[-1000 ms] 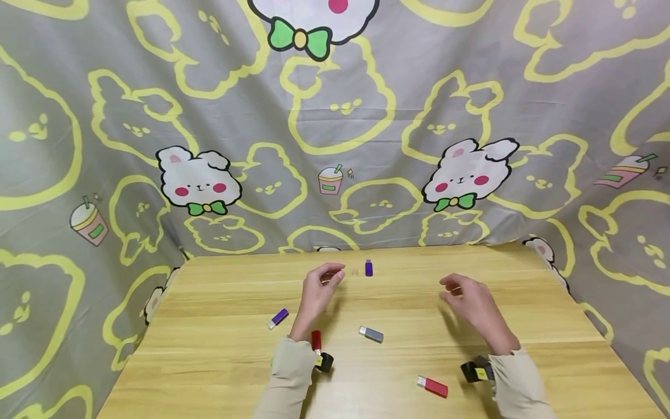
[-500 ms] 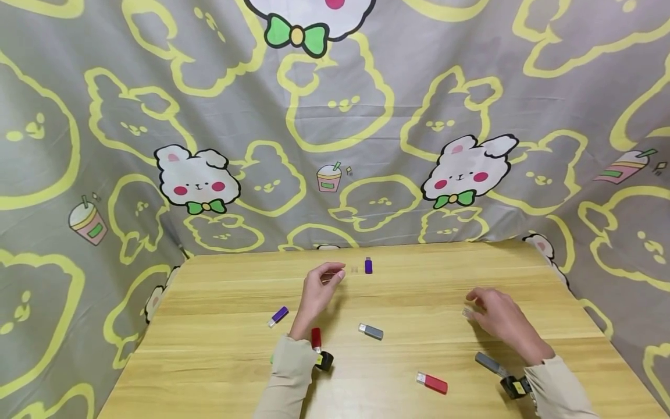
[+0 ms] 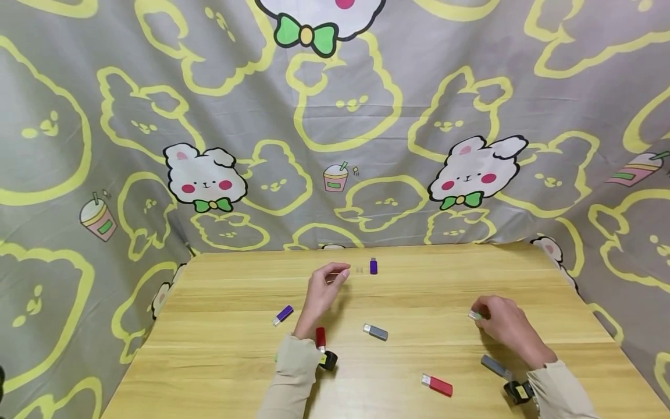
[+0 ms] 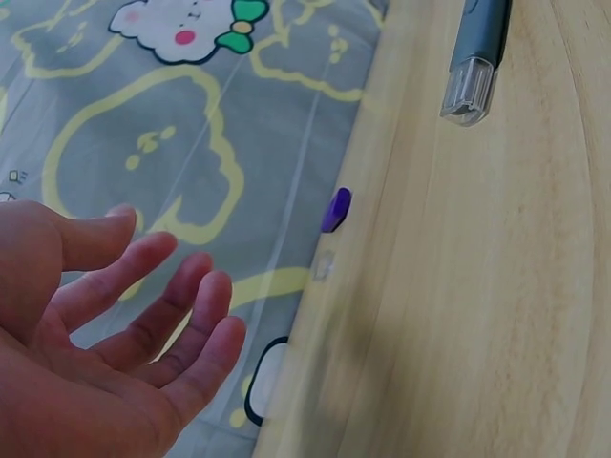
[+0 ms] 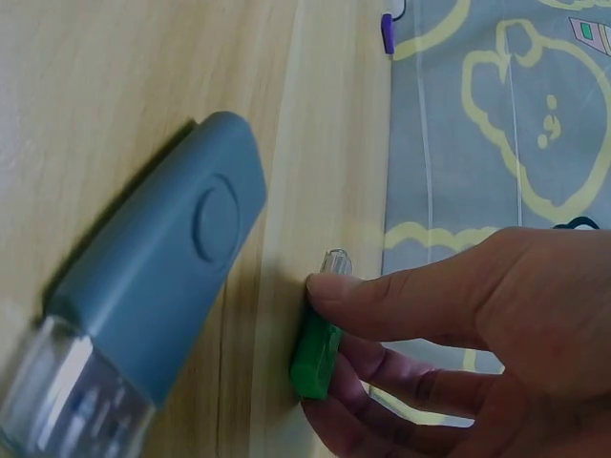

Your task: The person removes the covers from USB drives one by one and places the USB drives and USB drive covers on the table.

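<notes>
Right hand (image 3: 505, 326) has slid over to the right side of the table (image 3: 220, 361) since a second ago and now pinches a small green USB stick (image 5: 317, 355) between thumb and fingers, down on the wood. Just near of it lies a grey-blue stick (image 3: 496, 367), with a red one (image 3: 437, 384) further left. Left hand (image 3: 321, 294) hangs loose and relaxed, gripping nothing, close to the far edge beside a tiny purple stick (image 3: 373, 266).
</notes>
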Tool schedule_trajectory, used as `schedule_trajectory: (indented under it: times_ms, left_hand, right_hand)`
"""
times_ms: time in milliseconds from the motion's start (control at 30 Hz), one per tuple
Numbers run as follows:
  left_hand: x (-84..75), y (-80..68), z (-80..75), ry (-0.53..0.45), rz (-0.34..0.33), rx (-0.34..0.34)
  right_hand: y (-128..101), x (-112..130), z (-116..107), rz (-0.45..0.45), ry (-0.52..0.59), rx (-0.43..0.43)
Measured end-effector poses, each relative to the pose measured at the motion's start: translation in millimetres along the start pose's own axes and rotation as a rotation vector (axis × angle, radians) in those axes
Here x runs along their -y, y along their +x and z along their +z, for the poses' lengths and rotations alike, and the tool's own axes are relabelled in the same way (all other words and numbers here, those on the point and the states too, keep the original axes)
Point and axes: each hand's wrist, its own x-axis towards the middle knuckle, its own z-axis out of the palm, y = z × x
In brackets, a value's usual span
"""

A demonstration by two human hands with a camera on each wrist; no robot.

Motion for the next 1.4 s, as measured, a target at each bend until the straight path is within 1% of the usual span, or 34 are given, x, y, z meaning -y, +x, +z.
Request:
schedule_trajectory:
  times_ms: [100, 267, 433, 533, 700, 933, 1033, 1167, 1300, 1400]
  left_hand:
    - [0.1, 0.1, 0.4, 0.004, 0.0, 0.004]
    - [2.0, 0.4, 0.4, 0.004, 0.025, 0.007]
    - [1.9, 0.5, -0.3, -0.007, 0.032, 0.004]
    - [1.0, 0.4, -0.9, -0.012, 0.034, 0.009]
    - [0.4, -0.4, -2.4, -0.021, 0.047, 0.017]
    - [-2.7, -0.8, 1.1, -0.031, 0.053, 0.041]
    - [-2.7, -2.3, 5.1, -0.037, 0.035, 0.054]
    - [-3.5, -4.5, 9.3, -0.052, 0.041, 0.074]
    - [-4.7, -3.9, 9.7, -0.055, 0.048, 0.074]
    - [-5.1, -2.9, 8.7, -0.055, 0.048, 0.07]
  right_hand:
    - [0.3, -0.6, 0.0, 0.0, 0.001, -0.014]
    - [1.3, 1.2, 0.4, -0.018, 0.01, -0.041]
    - [7.9, 11.6, -1.7, -0.054, 0.037, -0.093]
    - [14.7, 23.1, -4.6, -0.088, 0.054, -0.138]
    - [26.9, 48.0, -9.6, -0.121, 0.117, -0.182]
    - [36.7, 74.5, -9.7, -0.119, 0.226, -0.218]
    - [37.1, 82.5, -8.2, -0.116, 0.263, -0.22]
    - [39.7, 94.6, -4.6, -0.111, 0.285, -0.236]
    - [49.4, 112.3, 1.1, -0.136, 0.332, -0.265]
    - [57.6, 127.2, 6.6, -0.147, 0.399, -0.272]
